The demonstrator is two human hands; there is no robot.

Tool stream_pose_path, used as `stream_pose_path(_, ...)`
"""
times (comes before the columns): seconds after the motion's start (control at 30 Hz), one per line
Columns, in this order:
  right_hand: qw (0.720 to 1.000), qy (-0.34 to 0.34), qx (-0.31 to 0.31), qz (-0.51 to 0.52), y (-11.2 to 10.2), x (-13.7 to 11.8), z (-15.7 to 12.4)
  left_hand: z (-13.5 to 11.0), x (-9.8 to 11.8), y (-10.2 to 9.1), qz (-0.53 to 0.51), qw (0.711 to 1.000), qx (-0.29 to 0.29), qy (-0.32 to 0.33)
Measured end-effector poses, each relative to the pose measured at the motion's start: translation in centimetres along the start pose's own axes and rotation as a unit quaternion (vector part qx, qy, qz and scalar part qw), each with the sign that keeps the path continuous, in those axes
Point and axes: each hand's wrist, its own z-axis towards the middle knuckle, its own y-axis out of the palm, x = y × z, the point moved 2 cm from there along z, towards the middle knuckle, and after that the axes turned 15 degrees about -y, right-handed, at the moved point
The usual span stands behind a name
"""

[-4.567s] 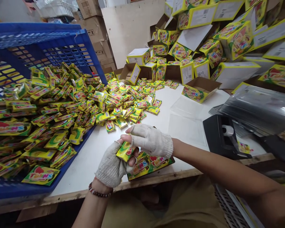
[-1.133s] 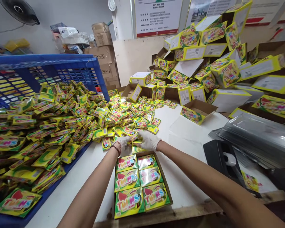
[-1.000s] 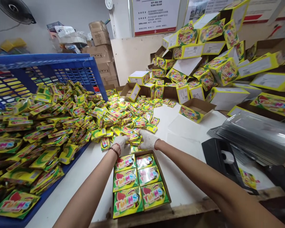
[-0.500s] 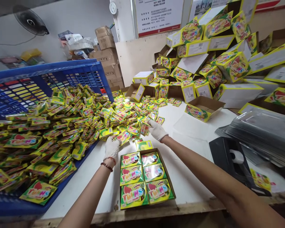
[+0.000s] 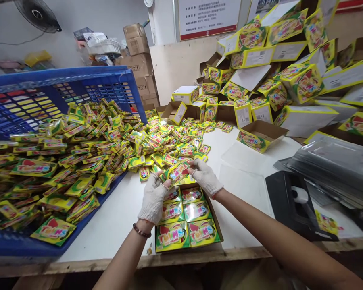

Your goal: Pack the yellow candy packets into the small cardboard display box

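Between my gloved hands a small yellow-green candy packet (image 5: 177, 172) marked TWINS is held above the far end of an open carton. My left hand (image 5: 154, 198) has its fingers closed on the packet's left side. On its right end, my right hand (image 5: 206, 177) pinches it between fingertips and thumb. Below, the carton (image 5: 216, 223) holds several similar packets in two columns, faces up. A heap of loose packets (image 5: 157, 139) lies just beyond my hands, spilling out of a blue plastic crate (image 5: 136, 92) at left.
Printed display boxes (image 5: 299, 82) are piled at the back right, with one open box (image 5: 261, 135) in front. A black tape dispenser (image 5: 290, 205) and clear plastic trays (image 5: 335, 169) sit at right. The table's wooden edge (image 5: 236, 254) runs along the front.
Both hands have drawn back from the heap and come together over the carton's far end. A packet is now held between them. The camera view has shifted slightly.
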Motion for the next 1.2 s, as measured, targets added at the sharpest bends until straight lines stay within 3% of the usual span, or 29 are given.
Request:
stream_pose_path(0.1, 0.994, -0.069, -0.084, -0.001, -1.0, -1.1, 0.0, -0.7, 0.4, -0.4, 0.011, 0.999, -0.037, -0.021)
stream_pose_path(0.2, 0.987, -0.078, -0.138, 0.006, -1.4, -2.2, -0.4, -1.5, 0.4, -0.4, 0.017, 0.997, -0.065, -0.032)
stream_pose_path(0.33, 0.993, -0.013, -0.049, 0.103, -0.7, -3.1, -1.6, -2.6, -0.1, 0.0, 0.000, 0.997, -0.081, -0.019)
stream_pose_path(0.4, 0.977, 0.034, -0.021, 0.211, 0.1, -3.1, -2.2, -2.9, -0.3, 0.2, -0.029, 0.998, -0.052, 0.017)
stream_pose_path(0.5, 0.947, 0.084, -0.032, 0.309, 1.2, -2.6, -3.0, -3.1, -0.7, 0.4, -0.038, 0.997, -0.020, 0.062)
stream_pose_path(0.7, 0.937, 0.114, -0.027, 0.329, 1.3, -1.5, -3.7, -4.1, -1.8, 0.5, 0.012, 0.995, -0.024, 0.097)
stream_pose_path(0.97, 0.922, 0.151, -0.009, 0.357, 1.8, -3.1, -5.1, -4.4, -3.0, 0.2, -0.005, 0.996, -0.012, 0.090)
stream_pose_path(1.1, 0.912, 0.170, -0.032, 0.372, 2.0, -1.7, -5.3, -3.8, -4.5, -0.1, -0.013, 0.996, 0.022, 0.084)
stream_pose_path(1.2, 0.933, 0.133, -0.064, 0.329, 1.7, -0.1, -5.9, -2.8, -6.1, -1.3, 0.006, 0.997, 0.023, 0.070)
